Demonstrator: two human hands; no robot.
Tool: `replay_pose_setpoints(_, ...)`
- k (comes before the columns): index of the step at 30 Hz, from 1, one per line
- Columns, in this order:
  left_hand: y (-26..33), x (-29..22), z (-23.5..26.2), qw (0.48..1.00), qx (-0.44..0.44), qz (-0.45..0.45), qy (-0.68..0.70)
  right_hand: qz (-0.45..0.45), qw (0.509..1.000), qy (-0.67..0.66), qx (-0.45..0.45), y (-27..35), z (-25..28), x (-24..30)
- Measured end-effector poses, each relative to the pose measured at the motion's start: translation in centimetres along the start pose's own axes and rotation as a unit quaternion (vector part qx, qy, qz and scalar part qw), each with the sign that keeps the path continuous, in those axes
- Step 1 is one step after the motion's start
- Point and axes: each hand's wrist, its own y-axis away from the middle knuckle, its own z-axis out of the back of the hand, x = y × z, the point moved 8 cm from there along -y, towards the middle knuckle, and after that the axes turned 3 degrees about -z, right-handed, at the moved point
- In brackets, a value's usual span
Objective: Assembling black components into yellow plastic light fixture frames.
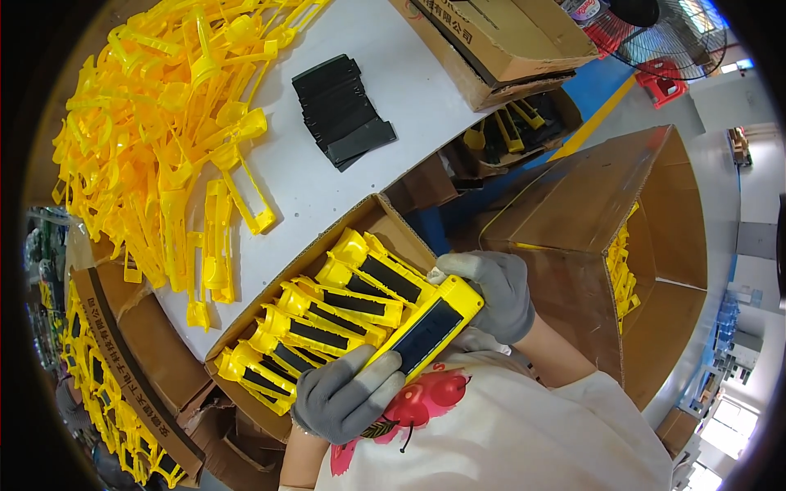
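Note:
Between my two grey-gloved hands is a yellow plastic casing (447,305) with a dark rectangular panel (426,334) set in its face. My left hand (348,394) grips its lower left end, and my right hand (495,288) has hold of the upper right end. Just beyond it stands an open cardboard box (378,214), holding several similar yellow casings (327,307) with black strips, laid side by side at a slant. On the white table past the box lies a fanned stack of thin black strips (342,110).
A large heap of yellow plastic parts (164,123) covers the table's left side. Boxes surround me: one (524,49) at the far right, a tall open one (573,229) with yellow pieces at right, and another (123,360) at lower left. A fan (671,33) stands behind.

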Motion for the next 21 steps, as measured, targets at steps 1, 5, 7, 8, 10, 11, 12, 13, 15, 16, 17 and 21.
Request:
replay_pose_setpoints(1, 0.2, 0.3, 0.0, 1.0, 0.0, 0.001, -0.003, 0.001, 1.0, 0.007, 0.0, 0.2, -0.2, -0.1)
replay_pose_setpoints(5, 2.4, 5.5, -0.7, 0.941, -0.077, 0.23, 0.236, 0.047, 0.988, 0.056, 0.139, 0.4, -0.8, 0.4)
replay_pose_setpoints(7, 5.0, 8.4, -1.6, 0.734, -0.2, 0.439, 0.478, 0.032, 0.983, 0.08, 0.164, 1.4, -0.8, 0.6)
replay_pose_setpoints(8, 5.6, 9.1, -1.5, 0.723, -0.216, 0.483, 0.445, 0.013, 0.976, 0.107, 0.187, 1.8, -1.1, 0.4)
replay_pose_setpoints(10, 4.3, 9.1, -1.3, 0.767, -0.152, 0.38, 0.495, -0.026, 0.982, 0.08, 0.169, 1.4, -1.3, 0.7)
replay_pose_setpoints(11, 3.2, 8.7, -1.3, 0.778, -0.134, 0.382, 0.48, -0.115, 0.985, 0.015, 0.127, 0.9, -1.0, 0.1)
replay_pose_setpoints(12, 3.0, 8.3, -1.8, 0.777, -0.132, 0.382, 0.482, -0.202, 0.975, -0.05, 0.082, 1.1, -0.6, -0.8)
replay_pose_setpoints(13, 3.0, 8.0, -2.3, 0.78, -0.133, 0.384, 0.477, -0.181, 0.977, -0.033, 0.111, 0.9, -0.9, -0.9)
replay_pose_setpoints(15, 3.1, 7.7, -2.7, 0.821, -0.09, 0.371, 0.423, -0.149, 0.982, -0.022, 0.113, 0.7, -0.8, -0.9)
replay_pose_setpoints(16, 2.5, 7.3, -2.5, 0.861, -0.08, 0.329, 0.379, -0.116, 0.986, -0.009, 0.116, 0.6, -0.6, -0.7)
replay_pose_setpoints(17, 1.9, 6.8, -2.2, 0.897, -0.071, 0.284, 0.332, -0.118, 0.986, -0.009, 0.117, 0.6, -0.6, -1.0)
replay_pose_setpoints(21, 0.0, 3.4, -0.1, 0.984, -0.076, 0.097, 0.133, -0.017, 0.996, -0.019, 0.086, -0.3, 0.1, 0.1)
